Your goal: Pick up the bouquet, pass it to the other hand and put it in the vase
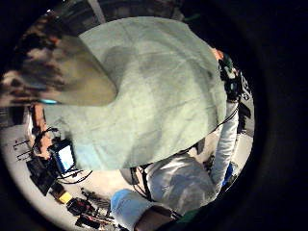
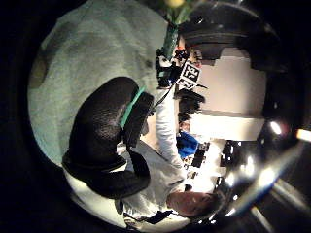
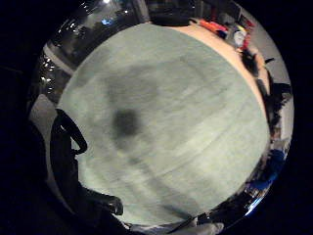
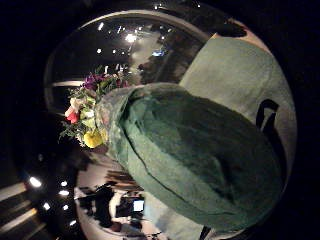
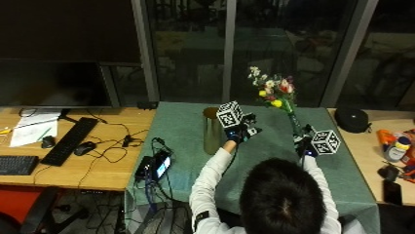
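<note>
My right hand [image 5: 303, 146] is mostly hidden, fingers wrapped round the green-paper-wrapped bouquet of mixed flowers [image 5: 277, 97], held upright above the green tablecloth [image 5: 272, 170]. My left hand [image 5: 237, 130], fingers relaxed, hovers beside the tall brown cylindrical vase [image 5: 211, 130].

Table [image 5: 103, 175] (green cloth [image 5: 259, 151]) bears vase [image 5: 211, 130].

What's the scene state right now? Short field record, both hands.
bouquet: upright, raised above the green tablecloth, gripped low on its green wrap
right hand: grips the bouquet wrap
left hand: raised beside the vase, fingers relaxed, holds nothing
vase: tall, upright on the cloth, no flowers in it
handover: not yet done
</note>
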Demonstrator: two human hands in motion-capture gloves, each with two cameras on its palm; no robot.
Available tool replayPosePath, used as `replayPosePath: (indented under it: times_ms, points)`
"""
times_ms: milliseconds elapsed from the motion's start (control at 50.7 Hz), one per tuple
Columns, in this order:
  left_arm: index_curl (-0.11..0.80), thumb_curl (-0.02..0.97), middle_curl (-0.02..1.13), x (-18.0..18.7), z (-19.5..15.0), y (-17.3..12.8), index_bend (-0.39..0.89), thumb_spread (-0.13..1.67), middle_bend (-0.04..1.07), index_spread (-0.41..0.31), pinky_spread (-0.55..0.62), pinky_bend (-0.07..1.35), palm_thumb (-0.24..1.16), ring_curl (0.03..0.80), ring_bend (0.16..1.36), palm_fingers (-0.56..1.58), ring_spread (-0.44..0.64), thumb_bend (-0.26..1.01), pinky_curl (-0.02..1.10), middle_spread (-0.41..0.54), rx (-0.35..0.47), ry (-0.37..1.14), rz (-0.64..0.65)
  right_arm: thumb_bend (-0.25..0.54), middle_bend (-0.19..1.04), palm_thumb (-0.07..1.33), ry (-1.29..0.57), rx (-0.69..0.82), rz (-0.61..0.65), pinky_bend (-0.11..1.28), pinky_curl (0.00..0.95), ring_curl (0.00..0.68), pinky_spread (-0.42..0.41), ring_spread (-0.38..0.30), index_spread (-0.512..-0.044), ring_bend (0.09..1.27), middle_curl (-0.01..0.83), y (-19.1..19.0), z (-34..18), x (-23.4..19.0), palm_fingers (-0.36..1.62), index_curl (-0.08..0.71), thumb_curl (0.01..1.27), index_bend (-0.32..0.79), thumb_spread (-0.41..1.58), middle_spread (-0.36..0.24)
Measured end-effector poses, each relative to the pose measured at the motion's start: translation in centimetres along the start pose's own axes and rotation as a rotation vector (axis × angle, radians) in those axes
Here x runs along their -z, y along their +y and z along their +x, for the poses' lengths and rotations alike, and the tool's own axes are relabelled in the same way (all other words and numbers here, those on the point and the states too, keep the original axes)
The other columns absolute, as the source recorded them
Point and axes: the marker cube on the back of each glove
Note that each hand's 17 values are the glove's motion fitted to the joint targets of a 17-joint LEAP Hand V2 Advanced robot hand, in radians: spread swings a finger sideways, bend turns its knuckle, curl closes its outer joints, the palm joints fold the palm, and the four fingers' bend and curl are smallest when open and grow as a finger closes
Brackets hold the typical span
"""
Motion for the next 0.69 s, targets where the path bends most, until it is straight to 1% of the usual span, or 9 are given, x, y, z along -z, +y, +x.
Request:
replayPosePath:
  times_ms: [79,99,256,375,414,473,572,651,690]
  points:
    - [0.320,0.270,0.35,0.6,0.9,-1.0,0.15,1.18,0.18,0.006,0.26,0.28,0.20,0.326,0.50,0.36,0.25,-0.02,0.37,0.137,-0.055,0.151,0.032,-0.022,0.76,0.95,-0.075,-0.050,-0.051,0.66,0.456,0.533,-0.268,-0.199,-0.210,0.91,0.615,1.1,-1.6,0.7,1.45,0.541,0.50,0.51,0.78,-0.180]
    - [0.296,0.277,0.34,0.8,1.3,-1.3,0.07,1.16,0.16,0.032,0.28,0.31,0.21,0.326,0.51,0.28,0.26,-0.01,0.37,0.160,-0.080,0.208,0.054,-0.021,0.76,0.95,-0.117,-0.038,-0.050,0.66,0.459,0.534,-0.268,-0.196,-0.210,0.91,0.616,1.3,-2.5,1.0,1.44,0.541,0.51,0.50,0.75,-0.180]
    - [0.269,0.309,0.35,3.1,4.6,-3.1,0.10,1.08,0.19,0.041,0.36,0.31,0.32,0.335,0.56,0.22,0.30,0.00,0.37,0.199,-0.248,0.525,0.190,-0.024,0.79,0.97,-0.316,-0.040,-0.044,0.67,0.470,0.537,-0.264,-0.192,-0.209,0.92,0.616,2.7,-7.0,1.8,1.43,0.555,0.56,0.51,0.67,-0.174]
    - [0.237,0.323,0.36,4.1,6.8,-3.2,0.09,1.04,0.21,0.069,0.39,0.33,0.38,0.347,0.61,0.15,0.31,-0.01,0.37,0.224,-0.216,0.622,0.166,-0.026,0.80,0.97,-0.458,0.000,-0.076,0.68,0.474,0.535,-0.263,-0.194,-0.210,0.92,0.613,3.7,-9.8,1.4,1.42,0.561,0.59,0.50,0.64,-0.173]
    - [0.198,0.329,0.32,3.9,7.7,-3.7,0.00,1.01,0.10,0.089,0.41,0.43,0.40,0.360,0.65,-0.07,0.35,-0.02,0.40,0.305,-0.181,0.612,0.179,-0.022,0.80,0.98,-0.524,0.032,-0.091,0.68,0.476,0.535,-0.262,-0.194,-0.213,0.92,0.612,4.2,-11.0,1.1,1.42,0.563,0.60,0.50,0.62,-0.173]
    - [0.168,0.331,0.29,3.6,8.9,-4.9,0.01,0.98,0.09,0.099,0.43,0.50,0.39,0.354,0.68,-0.13,0.38,-0.03,0.40,0.358,-0.112,0.574,0.225,-0.021,0.80,0.99,-0.620,0.105,-0.093,0.68,0.476,0.533,-0.261,-0.194,-0.215,0.92,0.611,5.0,-12.7,0.5,1.41,0.566,0.62,0.50,0.60,-0.172]
    - [0.126,0.332,0.25,2.3,11.7,-5.9,0.02,0.94,0.12,0.108,0.44,0.56,0.39,0.350,0.72,-0.18,0.41,-0.03,0.41,0.416,-0.257,0.737,0.188,-0.025,0.81,0.99,-0.711,0.279,-0.047,0.69,0.479,0.532,-0.262,-0.195,-0.213,0.92,0.609,5.8,-14.1,-0.4,1.41,0.570,0.64,0.50,0.57,-0.172]
    - [0.119,0.333,0.25,0.8,12.6,-6.9,0.07,0.92,0.18,0.104,0.44,0.54,0.39,0.347,0.73,-0.09,0.40,-0.03,0.40,0.404,-0.215,0.769,0.198,-0.025,0.81,0.99,-0.744,0.287,-0.055,0.69,0.480,0.531,-0.261,-0.195,-0.212,0.92,0.608,6.9,-14.6,-1.1,1.41,0.573,0.66,0.49,0.55,-0.169]
    - [0.124,0.335,0.27,0.3,13.3,-6.9,0.09,0.92,0.22,0.103,0.42,0.53,0.39,0.342,0.71,-0.04,0.38,-0.03,0.39,0.374,-0.249,0.811,0.167,-0.026,0.81,0.99,-0.756,0.260,-0.070,0.69,0.480,0.531,-0.261,-0.195,-0.212,0.92,0.607,7.6,-14.8,-1.2,1.41,0.574,0.66,0.49,0.54,-0.169]
